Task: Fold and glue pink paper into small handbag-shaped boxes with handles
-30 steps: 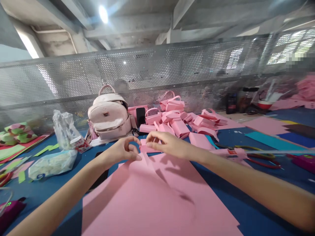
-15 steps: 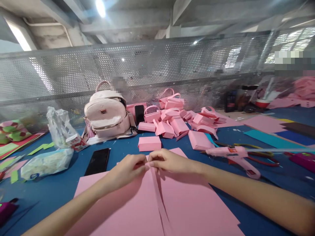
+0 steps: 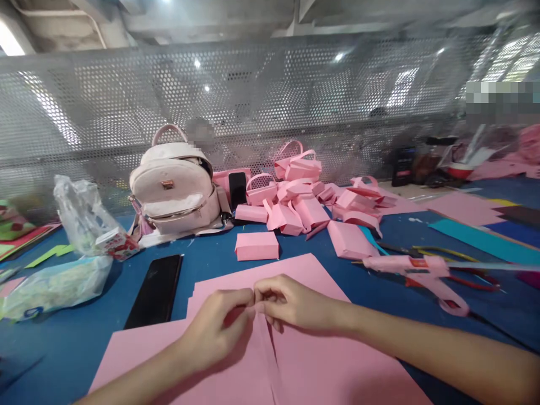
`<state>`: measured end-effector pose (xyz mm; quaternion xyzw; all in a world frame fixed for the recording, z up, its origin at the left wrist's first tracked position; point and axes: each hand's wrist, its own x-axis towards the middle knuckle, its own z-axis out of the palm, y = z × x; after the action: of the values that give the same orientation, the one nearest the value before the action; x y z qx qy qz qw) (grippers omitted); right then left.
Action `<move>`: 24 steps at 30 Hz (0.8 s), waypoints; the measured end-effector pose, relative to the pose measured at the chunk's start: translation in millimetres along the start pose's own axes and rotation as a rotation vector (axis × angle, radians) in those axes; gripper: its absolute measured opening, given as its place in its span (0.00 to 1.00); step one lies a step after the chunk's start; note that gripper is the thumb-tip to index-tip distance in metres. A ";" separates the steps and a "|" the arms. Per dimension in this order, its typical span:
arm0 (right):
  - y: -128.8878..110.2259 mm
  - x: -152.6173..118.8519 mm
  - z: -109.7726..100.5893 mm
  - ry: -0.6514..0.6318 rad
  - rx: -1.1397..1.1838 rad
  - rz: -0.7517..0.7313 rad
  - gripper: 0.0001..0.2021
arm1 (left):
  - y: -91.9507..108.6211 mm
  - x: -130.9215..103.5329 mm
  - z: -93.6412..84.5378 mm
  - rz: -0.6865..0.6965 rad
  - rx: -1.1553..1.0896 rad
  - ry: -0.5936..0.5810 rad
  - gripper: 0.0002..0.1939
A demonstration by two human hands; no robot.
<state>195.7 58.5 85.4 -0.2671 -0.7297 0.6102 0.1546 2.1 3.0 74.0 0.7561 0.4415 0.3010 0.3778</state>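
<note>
Both hands meet at the middle of a large pink paper sheet (image 3: 320, 371) lying flat on the blue table (image 3: 84, 343). Left hand (image 3: 217, 329) and right hand (image 3: 291, 304) have fingers curled tight, thumb and forefinger pinching a narrow pink paper strip (image 3: 264, 332) at its top end, fingertips touching each other. The strip runs down toward the camera along a slit in the sheet, lower part flat on it. Step in hand, as I read it: freeing or tearing the strip off the sheet. Next move likely calls for a steady pull along the cut line with the sheet held down so it doesn't rip sideways. Black phone (image 3: 156, 289) left of the sheet, small pink folded box (image 3: 256, 246) just beyond, pink glue gun (image 3: 422, 273) to the right, pale pink backpack (image 3: 177, 188) and a pile of pink paper boxes (image 3: 312, 202) further back
</note>
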 end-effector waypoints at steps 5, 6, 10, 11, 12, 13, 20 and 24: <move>6.1 0.5 2.1 0.008 0.056 0.009 0.07 | -3.2 -0.8 1.5 0.022 0.015 0.007 0.14; 6.6 0.6 2.4 0.010 0.064 0.018 0.07 | -3.1 -0.9 1.2 0.035 0.024 0.008 0.14; 5.6 0.7 3.0 0.023 0.105 0.063 0.07 | -4.0 -2.3 0.6 0.050 0.050 0.013 0.14; 5.2 0.8 3.0 0.030 0.118 0.071 0.08 | -4.8 -2.7 0.6 0.036 0.047 0.020 0.14; 5.0 0.8 2.9 0.036 0.128 0.076 0.09 | -5.8 -3.0 0.6 0.015 0.037 0.031 0.15; 5.2 0.8 2.7 0.041 0.133 0.079 0.09 | -6.9 -3.1 0.5 -0.011 0.024 0.046 0.15; 11.3 -0.4 3.4 0.068 0.121 0.054 0.15 | -6.1 2.5 -4.2 -0.153 -0.072 0.061 0.13; 8.9 -1.9 3.5 0.059 0.153 0.076 0.14 | -5.7 2.6 -3.6 -0.183 -0.148 0.054 0.09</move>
<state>197.2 55.6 76.2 -0.2999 -0.6653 0.6615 0.1726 -2.2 8.3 71.4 0.6744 0.4953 0.3173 0.4463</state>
